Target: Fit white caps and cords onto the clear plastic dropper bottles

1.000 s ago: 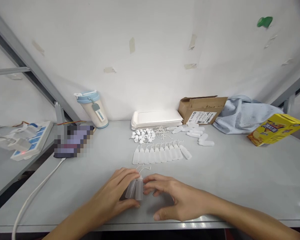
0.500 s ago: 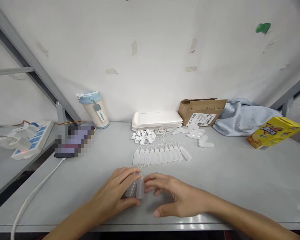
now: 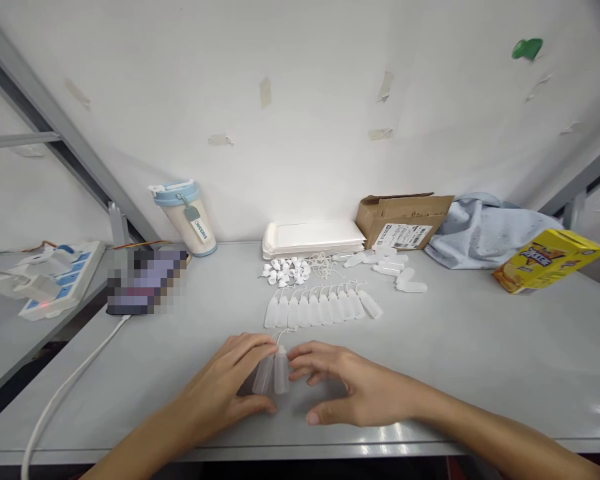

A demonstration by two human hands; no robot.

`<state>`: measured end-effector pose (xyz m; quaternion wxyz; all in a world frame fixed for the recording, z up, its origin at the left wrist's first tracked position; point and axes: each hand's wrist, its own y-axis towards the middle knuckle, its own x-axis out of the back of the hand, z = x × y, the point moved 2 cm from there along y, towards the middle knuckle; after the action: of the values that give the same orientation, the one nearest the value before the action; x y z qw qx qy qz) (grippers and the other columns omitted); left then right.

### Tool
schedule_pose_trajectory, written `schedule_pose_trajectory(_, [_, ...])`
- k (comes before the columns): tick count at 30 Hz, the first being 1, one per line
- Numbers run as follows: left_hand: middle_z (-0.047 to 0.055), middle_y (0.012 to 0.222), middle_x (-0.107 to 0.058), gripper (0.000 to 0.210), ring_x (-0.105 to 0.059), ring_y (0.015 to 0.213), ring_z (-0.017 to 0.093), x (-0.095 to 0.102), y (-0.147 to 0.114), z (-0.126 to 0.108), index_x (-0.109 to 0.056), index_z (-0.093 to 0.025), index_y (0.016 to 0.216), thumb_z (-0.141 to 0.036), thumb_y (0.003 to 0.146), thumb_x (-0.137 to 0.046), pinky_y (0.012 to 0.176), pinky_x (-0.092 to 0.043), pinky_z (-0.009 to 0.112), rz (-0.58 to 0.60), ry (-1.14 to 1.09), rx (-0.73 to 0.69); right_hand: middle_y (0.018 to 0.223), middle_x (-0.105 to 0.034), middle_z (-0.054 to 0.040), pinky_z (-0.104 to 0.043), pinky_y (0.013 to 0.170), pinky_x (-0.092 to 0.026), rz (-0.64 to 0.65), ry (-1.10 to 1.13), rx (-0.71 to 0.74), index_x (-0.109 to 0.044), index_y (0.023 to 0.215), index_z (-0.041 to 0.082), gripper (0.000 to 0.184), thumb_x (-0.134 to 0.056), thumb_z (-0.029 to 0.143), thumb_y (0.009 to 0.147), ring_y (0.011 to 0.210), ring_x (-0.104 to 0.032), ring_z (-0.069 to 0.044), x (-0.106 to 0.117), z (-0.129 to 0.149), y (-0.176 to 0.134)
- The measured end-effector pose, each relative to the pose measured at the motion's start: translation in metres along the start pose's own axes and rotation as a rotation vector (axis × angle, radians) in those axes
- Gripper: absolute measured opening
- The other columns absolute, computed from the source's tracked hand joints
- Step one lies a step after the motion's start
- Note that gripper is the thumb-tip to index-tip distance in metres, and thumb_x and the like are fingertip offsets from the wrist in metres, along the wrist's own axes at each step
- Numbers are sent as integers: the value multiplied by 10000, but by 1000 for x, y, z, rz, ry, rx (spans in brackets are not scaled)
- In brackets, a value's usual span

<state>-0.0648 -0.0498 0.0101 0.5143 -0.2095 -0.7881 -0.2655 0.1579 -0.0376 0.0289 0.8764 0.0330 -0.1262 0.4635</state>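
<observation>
Two small translucent plastic bottles, a left one (image 3: pixel 263 375) and a right one (image 3: pixel 281 373), lie side by side on the table near me, with white string at their necks. My left hand (image 3: pixel 237 373) arches over the left bottle, its thumb and fingers apart and its fingertips by the bottle tops. Fingers of my right hand (image 3: pixel 347 387) reach to the right bottle's side, thumb spread away; whether they touch it I cannot tell. Beyond them, a row of similar bottles (image 3: pixel 325 310) with strings lies in line.
Behind the row are white caps (image 3: pixel 286 270), coiled strings (image 3: pixel 323 265), loose bottles (image 3: pixel 389 268) and a stack of white trays (image 3: pixel 315 237). A cardboard box (image 3: pixel 405 223), blue cloth (image 3: pixel 490 233) and yellow carton (image 3: pixel 547 261) stand right. Left are a tumbler (image 3: pixel 187 220), phone (image 3: pixel 147 283) and power strip (image 3: pixel 65 280).
My left fingers have drawn slightly left, showing more of the right bottle's top and the string. The two bottles now lie a little farther apart. My right hand has hardly moved.
</observation>
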Motion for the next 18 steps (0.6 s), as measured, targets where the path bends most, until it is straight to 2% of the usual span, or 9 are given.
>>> schedule_pose_trajectory(5, [59, 1183, -575, 534, -563, 1047, 233, -4, 2, 0, -511, -261, 1187, -435, 713, -686, 871, -510, 359, -22, -41, 42, 1265, -457, -70, -322, 915, -475, 5, -36, -14, -560, 1188, 212, 480, -689, 273, 729, 1027, -548, -175, 0, 1, 0])
schedule_pose_trajectory(12, [69, 1198, -548, 545, -564, 1054, 244, -10, 1, 2, -504, -259, 1175, -420, 695, -703, 863, -519, 371, -27, -79, 124, 1308, -426, -74, -316, 917, -465, 13, -66, -45, -543, 1210, 212, 503, -682, 298, 735, 1030, -549, -176, 0, 3, -2])
schedule_pose_trajectory(18, [68, 1201, -544, 564, -552, 1054, 257, -8, 0, 3, -507, -267, 1178, -438, 679, -708, 864, -507, 388, -42, -61, 122, 1317, -429, -82, -322, 882, -486, 6, -71, -43, -541, 1218, 220, 523, -693, 311, 726, 1054, -551, -194, 2, 1, -2])
